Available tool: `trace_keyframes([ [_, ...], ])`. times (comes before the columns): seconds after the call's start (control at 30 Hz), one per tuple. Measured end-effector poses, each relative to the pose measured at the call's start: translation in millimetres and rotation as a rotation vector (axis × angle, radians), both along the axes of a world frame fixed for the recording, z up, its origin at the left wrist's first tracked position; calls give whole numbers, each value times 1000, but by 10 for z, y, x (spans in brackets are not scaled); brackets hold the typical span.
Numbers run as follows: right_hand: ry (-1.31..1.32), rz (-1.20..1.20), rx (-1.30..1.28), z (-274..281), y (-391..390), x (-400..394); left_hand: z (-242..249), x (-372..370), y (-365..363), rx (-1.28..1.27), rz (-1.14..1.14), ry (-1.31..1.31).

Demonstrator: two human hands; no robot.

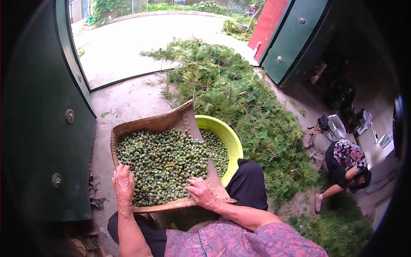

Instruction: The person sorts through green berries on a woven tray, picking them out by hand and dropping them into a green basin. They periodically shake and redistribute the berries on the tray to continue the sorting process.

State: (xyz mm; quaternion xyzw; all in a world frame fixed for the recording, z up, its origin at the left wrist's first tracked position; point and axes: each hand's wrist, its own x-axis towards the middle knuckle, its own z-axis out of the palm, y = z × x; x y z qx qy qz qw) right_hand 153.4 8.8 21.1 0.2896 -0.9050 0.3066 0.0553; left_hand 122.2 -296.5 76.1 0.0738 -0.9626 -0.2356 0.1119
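A woven basket [151, 121] full of small round green fruits [165, 156] lies across the person's lap, its open side over a yellow-green basin [233, 143]. More of the same fruits fill the visible part of the basin. My left hand [123, 186] is closed around the basket's left rim, with its fingertips against the fruits. Across the near right rim reaches my right hand [203, 192], its fingers apart and touching the fruits. The hand's underside is hidden.
Cut leafy branches [239, 94] cover the floor ahead and to the right. A green door [47, 120] stands close on the left, another green door panel [295, 38] at the upper right. On the right, another person [346, 160] bends near greenery.
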Motion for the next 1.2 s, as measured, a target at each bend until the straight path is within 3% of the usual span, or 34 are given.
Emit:
trace_keyframes([
  [0.23, 8, -147, -28, -139, 233, 88, -480, 277, -82, 83, 249, 22],
  [0.3, 8, -168, -26, -178, 306, 72, -594, 340, -81, 58, 370, 151],
  [0.43, 24, -246, 20, -111, 436, 47, -597, 446, -161, 120, 380, -19],
  [0.67, -50, -468, 222, -216, 759, 56, -683, 681, -102, -112, 323, -60],
  [0.7, -55, -469, 217, -184, 786, 67, -676, 705, -84, -116, 335, -70],
  [0.8, -406, -401, 206, -152, 848, 57, -713, 673, -74, -99, 381, -64],
  [1.2, -348, -360, 144, -258, 844, 87, -809, 610, -64, -55, 486, -21],
])
